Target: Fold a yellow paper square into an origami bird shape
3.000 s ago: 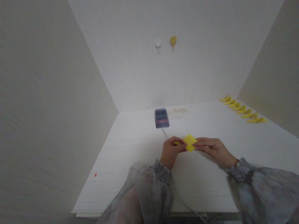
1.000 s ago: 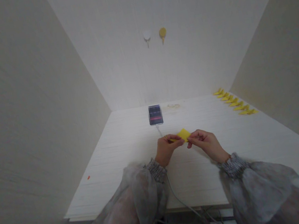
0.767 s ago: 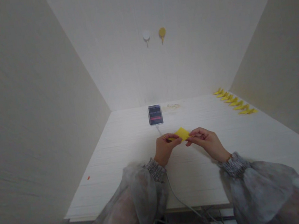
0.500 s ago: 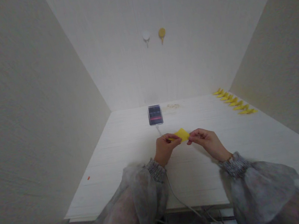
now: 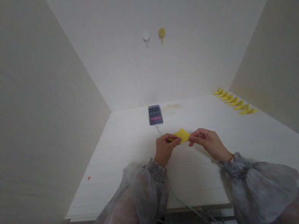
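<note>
A small folded piece of yellow paper [image 5: 182, 134] is held just above the white table [image 5: 123, 163] between both hands. My left hand [image 5: 166, 149] pinches its left edge with closed fingers. My right hand [image 5: 208, 142] pinches its right corner, fingers closed too. Both wrists wear grey gathered cuffs with sheer sleeves.
A phone [image 5: 155, 114] lies at the back of the table with a cable [image 5: 176, 196] running to the front edge. A row of several folded yellow paper pieces [image 5: 234, 102] lines the right wall. Two round hooks [image 5: 154, 35] hang on the back wall. A tiny red speck [image 5: 88, 178] sits at the left.
Since three seconds ago the view shifted and the paper went from a flat diamond to a narrower folded shape. In the last second both hands barely moved.
</note>
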`<control>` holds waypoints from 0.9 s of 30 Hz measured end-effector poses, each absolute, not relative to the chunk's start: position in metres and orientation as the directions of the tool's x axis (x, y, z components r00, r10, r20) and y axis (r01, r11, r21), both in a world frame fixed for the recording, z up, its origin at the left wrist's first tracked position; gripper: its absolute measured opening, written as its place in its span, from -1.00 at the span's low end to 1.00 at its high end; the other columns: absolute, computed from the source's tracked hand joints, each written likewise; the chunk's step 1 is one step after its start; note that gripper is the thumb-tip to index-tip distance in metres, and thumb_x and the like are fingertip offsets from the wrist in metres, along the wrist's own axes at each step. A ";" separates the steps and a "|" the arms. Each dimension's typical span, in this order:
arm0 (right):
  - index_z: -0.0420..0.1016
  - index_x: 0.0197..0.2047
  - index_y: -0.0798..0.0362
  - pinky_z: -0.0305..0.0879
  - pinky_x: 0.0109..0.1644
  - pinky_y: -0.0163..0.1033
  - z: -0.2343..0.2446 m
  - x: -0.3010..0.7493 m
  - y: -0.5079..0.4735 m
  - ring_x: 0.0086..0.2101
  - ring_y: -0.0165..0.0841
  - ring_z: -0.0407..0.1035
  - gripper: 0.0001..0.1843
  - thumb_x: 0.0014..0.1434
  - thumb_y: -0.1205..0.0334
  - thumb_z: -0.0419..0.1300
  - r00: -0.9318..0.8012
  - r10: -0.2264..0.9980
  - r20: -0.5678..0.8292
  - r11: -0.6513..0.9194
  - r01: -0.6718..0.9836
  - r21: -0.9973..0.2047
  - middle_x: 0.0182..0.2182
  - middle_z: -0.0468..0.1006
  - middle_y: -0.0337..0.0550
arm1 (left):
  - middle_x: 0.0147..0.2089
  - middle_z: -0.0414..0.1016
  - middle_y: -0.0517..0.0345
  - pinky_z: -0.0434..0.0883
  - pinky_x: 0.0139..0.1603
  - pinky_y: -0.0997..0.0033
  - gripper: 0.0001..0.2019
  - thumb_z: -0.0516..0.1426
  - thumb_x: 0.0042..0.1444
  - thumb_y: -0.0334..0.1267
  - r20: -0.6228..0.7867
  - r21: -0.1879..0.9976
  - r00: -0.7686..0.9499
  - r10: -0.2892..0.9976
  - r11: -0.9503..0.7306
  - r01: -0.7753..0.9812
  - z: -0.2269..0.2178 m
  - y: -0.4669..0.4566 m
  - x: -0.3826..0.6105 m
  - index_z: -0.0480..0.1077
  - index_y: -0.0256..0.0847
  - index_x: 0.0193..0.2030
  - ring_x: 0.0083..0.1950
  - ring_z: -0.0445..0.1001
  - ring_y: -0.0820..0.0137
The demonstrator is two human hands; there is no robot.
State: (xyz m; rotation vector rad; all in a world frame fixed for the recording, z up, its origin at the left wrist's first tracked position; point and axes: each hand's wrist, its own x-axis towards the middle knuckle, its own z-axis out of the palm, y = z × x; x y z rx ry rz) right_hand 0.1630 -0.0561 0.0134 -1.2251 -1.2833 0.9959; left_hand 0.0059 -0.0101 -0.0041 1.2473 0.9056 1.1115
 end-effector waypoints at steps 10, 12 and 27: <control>0.36 -0.50 0.09 0.23 -0.38 -0.29 0.015 0.163 -0.056 -0.54 -0.40 0.38 -0.77 -0.09 0.09 0.19 0.089 0.988 0.123 0.110 0.133 -0.985 -0.62 0.52 -0.19 | -0.57 0.41 0.17 0.30 -0.47 0.50 -0.77 0.24 -0.34 -0.21 0.026 0.987 0.249 0.968 0.014 -0.158 -0.006 -0.009 0.006 0.36 -0.31 -0.53 -0.53 0.36 0.50; 0.36 -0.50 0.09 0.23 -0.38 -0.29 0.015 0.163 -0.056 -0.54 -0.40 0.38 -0.78 -0.09 0.09 0.19 0.086 0.990 0.114 0.102 0.125 -0.987 -0.62 0.52 -0.18 | -0.57 0.41 0.17 0.30 -0.47 0.50 -0.77 0.24 -0.34 -0.21 0.027 0.987 0.251 0.968 0.014 -0.160 -0.006 -0.009 0.006 0.36 -0.31 -0.54 -0.53 0.36 0.51; 0.30 -0.53 0.06 0.26 -0.43 -0.27 0.017 0.159 -0.057 -0.60 -0.39 0.38 -0.77 -0.15 0.10 0.24 0.116 0.988 0.106 0.103 0.032 -0.994 -0.63 0.50 -0.23 | -0.58 0.40 0.20 0.27 -0.48 0.53 -0.76 0.24 -0.34 -0.23 0.044 0.979 0.273 0.961 0.013 -0.201 -0.006 -0.010 0.006 0.34 -0.31 -0.52 -0.54 0.35 0.53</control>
